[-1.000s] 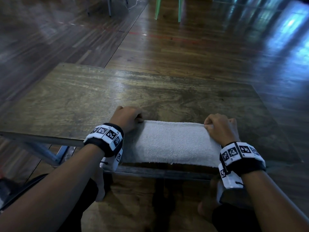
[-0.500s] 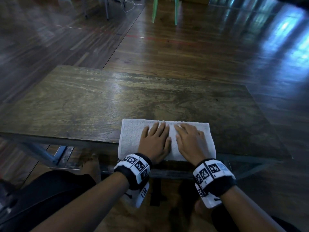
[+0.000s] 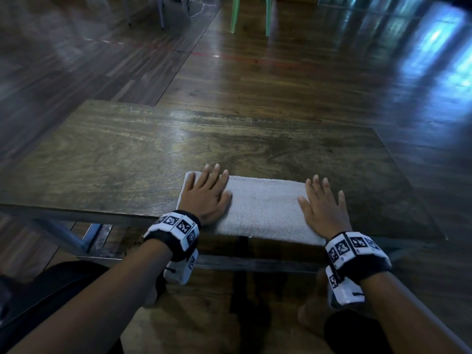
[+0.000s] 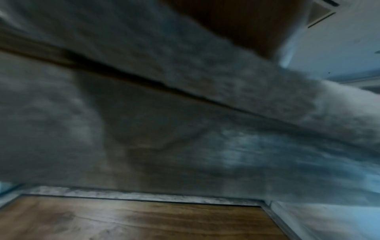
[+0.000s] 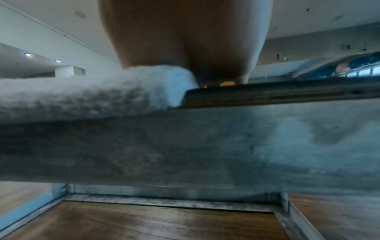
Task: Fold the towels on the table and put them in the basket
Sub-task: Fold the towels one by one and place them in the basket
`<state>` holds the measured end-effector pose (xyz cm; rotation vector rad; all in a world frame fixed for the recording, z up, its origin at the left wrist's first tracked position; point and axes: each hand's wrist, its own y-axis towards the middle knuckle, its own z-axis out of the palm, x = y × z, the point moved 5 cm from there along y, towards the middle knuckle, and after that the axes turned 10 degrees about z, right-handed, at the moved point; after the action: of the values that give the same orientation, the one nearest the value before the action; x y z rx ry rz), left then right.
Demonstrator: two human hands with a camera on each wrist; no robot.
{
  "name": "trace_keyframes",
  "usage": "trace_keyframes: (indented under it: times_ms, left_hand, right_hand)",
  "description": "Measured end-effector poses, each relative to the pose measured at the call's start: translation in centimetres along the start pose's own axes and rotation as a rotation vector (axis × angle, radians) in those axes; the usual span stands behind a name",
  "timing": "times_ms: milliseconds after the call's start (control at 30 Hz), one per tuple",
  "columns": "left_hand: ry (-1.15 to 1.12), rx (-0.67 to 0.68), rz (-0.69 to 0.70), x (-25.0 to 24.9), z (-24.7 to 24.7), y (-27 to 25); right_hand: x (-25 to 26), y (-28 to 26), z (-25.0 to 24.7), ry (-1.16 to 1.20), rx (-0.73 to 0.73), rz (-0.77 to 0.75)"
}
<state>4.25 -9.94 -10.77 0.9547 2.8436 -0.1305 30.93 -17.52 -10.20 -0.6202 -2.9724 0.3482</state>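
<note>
A white towel (image 3: 263, 205), folded into a long strip, lies at the near edge of the wooden table (image 3: 127, 154), its front hem hanging slightly over. My left hand (image 3: 207, 190) lies flat on the towel's left end, fingers straight and spread. My right hand (image 3: 321, 200) lies flat on the right end, palm down. In the right wrist view the heel of the palm (image 5: 185, 35) presses the towel's folded end (image 5: 123, 87) at the table's edge. The left wrist view is blurred, showing the towel (image 4: 226, 78) from below. No basket is in view.
The table's grey metal frame (image 3: 63, 233) runs under the near edge. Dark wood floor surrounds the table. Green chair legs (image 3: 250, 14) and grey metal legs (image 3: 161, 11) stand far behind. My knees sit below the table's front.
A second ago both hands gripped the strip's ends in fists. Then they pressed flat together at the towel's middle. Now they have slid apart to the two ends, still flat.
</note>
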Motion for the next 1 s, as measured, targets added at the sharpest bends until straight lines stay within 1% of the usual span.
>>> trace_keyframes:
  times_ms: [100,167,200,233,333,367,400,467,533,633,733,800,833,867,933,1000]
  left_hand:
    - [0.053,0.015,-0.071,1.0,-0.3,-1.2]
    - [0.114,0.029,-0.093,0.1,-0.8,-2.2]
    - [0.129,0.028,-0.065,-1.0,-1.0,-2.9]
    - [0.13,0.026,-0.005,-2.4,-1.1,-3.5]
    - [0.063,-0.008,0.251,-6.7,-1.1,-6.1]
    - [0.044,-0.004,0.304,-7.5,-1.0,-6.7]
    - [0.023,0.039,0.318,-7.6,-0.7,-7.1]
    - [0.006,0.134,0.27,-6.8,-0.2,-6.9]
    - [-0.008,0.129,0.215,-5.3,-0.6,-5.5]
    - [-0.015,0.107,0.088,-2.0,-1.1,-3.0]
    - [0.083,0.139,-0.043,0.6,-1.7,-1.6]
    - [0.149,0.151,-0.07,0.6,-1.9,-1.4]
    - [0.158,0.157,-0.052,-0.1,-1.8,-1.5]
    - [0.15,0.162,-0.004,-1.1,-1.6,-1.7]
    - [0.104,0.159,0.159,-4.3,-0.8,-2.6]
    - [0.105,0.099,0.353,-7.7,0.0,-3.9]
  right_hand:
    - [0.0,-0.3,0.0,0.029,0.006,-0.019]
    - [0.2,-0.4,0.1,0.055,0.021,-0.024]
    - [0.2,-0.5,0.1,0.06,0.023,-0.025]
    - [0.3,-0.6,0.2,0.063,0.024,-0.028]
    - [0.3,-0.9,-0.1,0.073,0.015,-0.035]
    - [0.3,-0.9,-0.2,0.077,0.011,-0.038]
    - [0.2,-1.0,-0.4,0.083,0.008,-0.038]
    - [0.1,-0.9,-0.8,0.108,-0.005,-0.041]
    - [0.3,-1.1,-1.2,0.143,-0.009,-0.064]
    - [1.1,-1.5,-1.9,0.196,-0.033,-0.129]
    - [2.1,-1.7,-2.4,0.191,-0.09,-0.187]
    - [2.5,-1.6,-2.6,0.185,-0.126,-0.2]
    - [2.5,-1.4,-2.7,0.185,-0.138,-0.198]
    - [2.5,-1.2,-2.8,0.182,-0.145,-0.191]
    - [2.2,-0.5,-2.9,0.152,-0.143,-0.177]
    - [1.8,0.1,-3.0,0.117,-0.132,-0.166]
